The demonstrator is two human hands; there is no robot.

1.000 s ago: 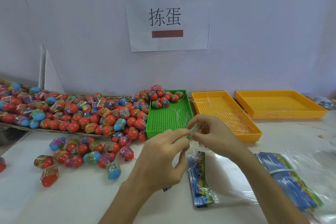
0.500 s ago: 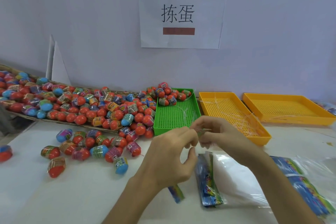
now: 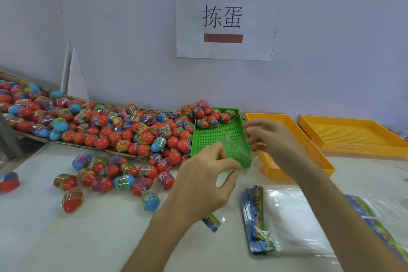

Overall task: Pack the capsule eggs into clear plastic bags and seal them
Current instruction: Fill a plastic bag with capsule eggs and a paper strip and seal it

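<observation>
**Bag held open over the green tray, eggs lying off to the left**

Head view. I saw both hands raised above the white table, working one thin clear plastic bag between them. The left hand sat lower and nearer me, thumb and forefinger curled in toward the bag's near edge — it looked like a pinch on the film, though the plastic was so faint there that I could not be sure of the contact. The right hand was higher and farther back, its fingertips closed on the bag's far edge. The bag stretched roughly from near-left to far-right, hanging over the green perforated plastic tray.

The relation I judged the next move to turn on: the nearest red-and-blue shrink-wrapped capsule eggs lay to the left of the grip, heaped along the back and spilling loose onto the table — so the left hand was the closer one to fetch them, while the right could keep the mouth open. A few eggs also sat at the tray's far end, just behind the bag.

To the right stood two yellow perforated trays, with no eggs that I could see in them; a stack of flat printed-header bags lay near the right forearm. No egg was in the held bag yet.
</observation>
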